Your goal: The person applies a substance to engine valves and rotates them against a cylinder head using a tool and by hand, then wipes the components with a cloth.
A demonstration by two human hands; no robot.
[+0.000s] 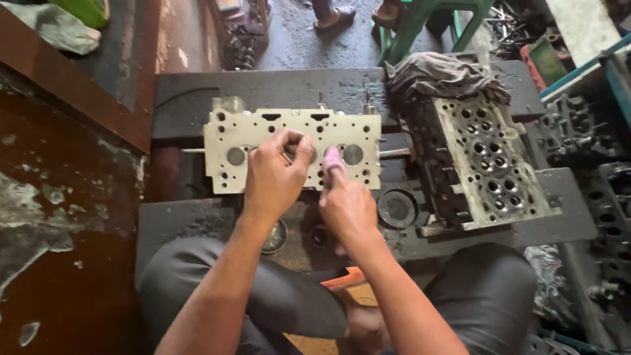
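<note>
The pale cylinder head (292, 150) is laid lengthwise left to right; its middle is pinched by the left hand (276, 174), a pink-tipped tool (333, 160) clasped in the right hand (347, 207) alongside.

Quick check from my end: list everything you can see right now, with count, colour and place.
Cylinder head: 1, cream, centre, lying across dark blocks.
Second cylinder head: 1, grey and grimy, right of the first.
Rag: 1, dark grey, on the second head's far end.
Dark blocks: 2, black, under the heads.
Round tin: 1, black, on the near block by the right hand.
Pink piece: 1, pink, in the right hand.
Stool: 1, green, top, with another person's feet beside it.
Engine parts: several, dark, far right.
Left hand: on the cream head, fingers pinched at a valve.
Right hand: holds the pink piece against the cream head.
</note>
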